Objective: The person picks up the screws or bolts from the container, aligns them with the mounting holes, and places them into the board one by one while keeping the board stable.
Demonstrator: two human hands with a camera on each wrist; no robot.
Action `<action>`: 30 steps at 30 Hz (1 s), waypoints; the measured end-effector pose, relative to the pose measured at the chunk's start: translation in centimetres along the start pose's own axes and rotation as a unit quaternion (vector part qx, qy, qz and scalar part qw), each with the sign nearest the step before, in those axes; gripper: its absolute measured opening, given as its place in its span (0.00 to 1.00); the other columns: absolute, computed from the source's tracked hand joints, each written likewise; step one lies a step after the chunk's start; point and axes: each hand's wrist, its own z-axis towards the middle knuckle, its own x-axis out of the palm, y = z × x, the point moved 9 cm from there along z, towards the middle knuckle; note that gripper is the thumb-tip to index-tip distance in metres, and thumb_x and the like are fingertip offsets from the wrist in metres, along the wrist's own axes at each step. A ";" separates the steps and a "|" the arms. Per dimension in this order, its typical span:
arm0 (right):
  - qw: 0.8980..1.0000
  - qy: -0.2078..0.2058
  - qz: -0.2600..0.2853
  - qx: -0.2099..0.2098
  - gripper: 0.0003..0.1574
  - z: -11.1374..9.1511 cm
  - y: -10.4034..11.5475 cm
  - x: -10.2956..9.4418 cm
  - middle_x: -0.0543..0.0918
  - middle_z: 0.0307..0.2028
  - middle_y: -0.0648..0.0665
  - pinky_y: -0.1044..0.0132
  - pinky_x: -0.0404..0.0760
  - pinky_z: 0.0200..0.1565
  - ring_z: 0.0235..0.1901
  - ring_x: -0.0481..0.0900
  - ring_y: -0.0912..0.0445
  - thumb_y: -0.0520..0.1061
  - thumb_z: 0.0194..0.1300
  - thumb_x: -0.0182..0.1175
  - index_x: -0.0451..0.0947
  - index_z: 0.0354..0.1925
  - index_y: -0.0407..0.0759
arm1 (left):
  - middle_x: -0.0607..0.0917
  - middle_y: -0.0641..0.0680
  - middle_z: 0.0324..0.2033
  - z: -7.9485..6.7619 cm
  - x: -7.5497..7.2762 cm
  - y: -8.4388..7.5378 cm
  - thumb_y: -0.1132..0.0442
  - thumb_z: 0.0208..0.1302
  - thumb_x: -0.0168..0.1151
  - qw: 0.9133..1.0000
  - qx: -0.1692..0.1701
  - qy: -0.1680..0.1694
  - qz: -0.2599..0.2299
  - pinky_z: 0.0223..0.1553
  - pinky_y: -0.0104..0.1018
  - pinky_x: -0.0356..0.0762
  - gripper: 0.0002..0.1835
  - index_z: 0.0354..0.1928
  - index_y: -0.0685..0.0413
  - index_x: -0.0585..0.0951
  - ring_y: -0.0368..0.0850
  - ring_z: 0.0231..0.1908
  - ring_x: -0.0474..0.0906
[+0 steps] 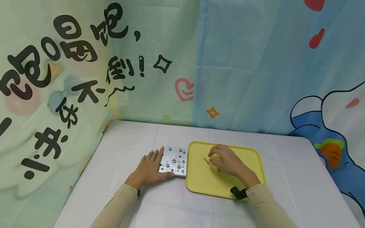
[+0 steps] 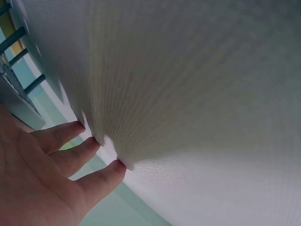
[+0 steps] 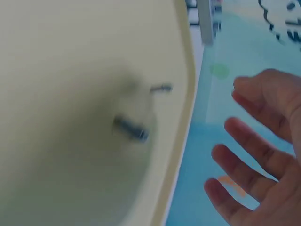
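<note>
A silver metal plate [image 1: 177, 155] dotted with bolt heads lies left of the yellow tray [image 1: 199, 186]. My left hand [image 1: 150, 167] rests at its left side, the index finger along that edge and the thumb at the near corner. In the left wrist view, fingertips [image 2: 123, 165] touch the white cloth, and threaded bolts [image 2: 34, 84] stick out from the plate's underside. Over the tray hovers my right hand [image 1: 228, 161], fingers loosely bent, holding nothing. Two small screws lie on the tray below it: one screw [image 1: 206, 160] by the fingertips, another screw [image 3: 130, 129] closer to the palm.
White cloth covers the table [image 1: 159, 202]. A printed curtain [image 1: 251, 63] hangs behind it and along the left side. On my right wrist sits a black strap piece [image 1: 238, 193], just over the tray's near rim.
</note>
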 end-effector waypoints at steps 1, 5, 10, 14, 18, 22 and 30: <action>1.000 0.005 0.015 0.004 0.05 -0.2 -0.6 -0.1 0.81 0.46 0.45 0.44 0.75 0.54 0.52 0.76 0.42 0.36 0.66 0.66 0.84 0.41 0.40 | 0.57 0.64 0.75 0.0 0.0 0.0 0.17 0.54 0.49 1.000 0.000 0.000 0.000 0.70 0.61 0.51 0.65 0.80 0.53 0.44 0.63 0.74 0.52; 0.998 0.025 0.057 0.007 0.07 -0.9 -2.5 -0.2 0.82 0.46 0.44 0.42 0.74 0.55 0.53 0.76 0.40 0.33 0.66 0.65 0.84 0.42 0.40 | 0.57 0.64 0.75 -0.1 -0.1 0.0 0.17 0.54 0.49 1.000 0.002 -0.002 0.000 0.70 0.61 0.51 0.65 0.80 0.54 0.44 0.63 0.73 0.52; 0.996 0.046 0.079 -0.012 0.11 -1.6 -3.9 0.3 0.82 0.47 0.41 0.40 0.71 0.55 0.52 0.75 0.39 0.30 0.64 0.64 0.86 0.41 0.42 | 0.57 0.64 0.75 -0.1 -0.1 0.0 0.17 0.54 0.49 1.000 0.002 0.000 0.001 0.70 0.61 0.51 0.65 0.80 0.54 0.44 0.63 0.73 0.52; 0.995 0.056 0.071 -0.035 0.14 -1.8 -4.2 0.9 0.81 0.47 0.39 0.38 0.67 0.54 0.51 0.74 0.39 0.29 0.63 0.63 0.87 0.38 0.46 | 0.57 0.64 0.75 -0.1 0.0 0.0 0.17 0.54 0.49 1.000 0.002 0.001 0.001 0.70 0.61 0.51 0.65 0.80 0.54 0.44 0.63 0.73 0.52; 0.997 0.053 0.060 -0.023 0.15 -2.0 -4.6 1.2 0.79 0.50 0.33 0.34 0.63 0.55 0.54 0.71 0.35 0.30 0.63 0.64 0.88 0.37 0.49 | 0.57 0.64 0.75 0.0 0.0 0.0 0.17 0.54 0.48 1.000 0.002 -0.001 0.002 0.70 0.61 0.51 0.65 0.80 0.54 0.44 0.63 0.73 0.52; 0.998 0.049 0.046 -0.006 0.13 -2.0 -4.8 1.2 0.77 0.52 0.31 0.33 0.64 0.55 0.55 0.70 0.32 0.32 0.63 0.66 0.87 0.35 0.51 | 0.57 0.64 0.75 0.1 0.1 0.1 0.17 0.54 0.48 1.000 0.002 0.002 0.001 0.70 0.61 0.50 0.65 0.80 0.53 0.43 0.63 0.74 0.51; 0.998 0.043 0.035 0.010 0.13 -2.2 -4.9 1.4 0.78 0.51 0.36 0.34 0.66 0.53 0.53 0.70 0.36 0.34 0.62 0.68 0.86 0.36 0.53 | 0.57 0.64 0.75 0.2 0.2 0.1 0.16 0.53 0.48 1.000 0.001 0.000 -0.001 0.70 0.61 0.50 0.65 0.80 0.53 0.43 0.63 0.74 0.51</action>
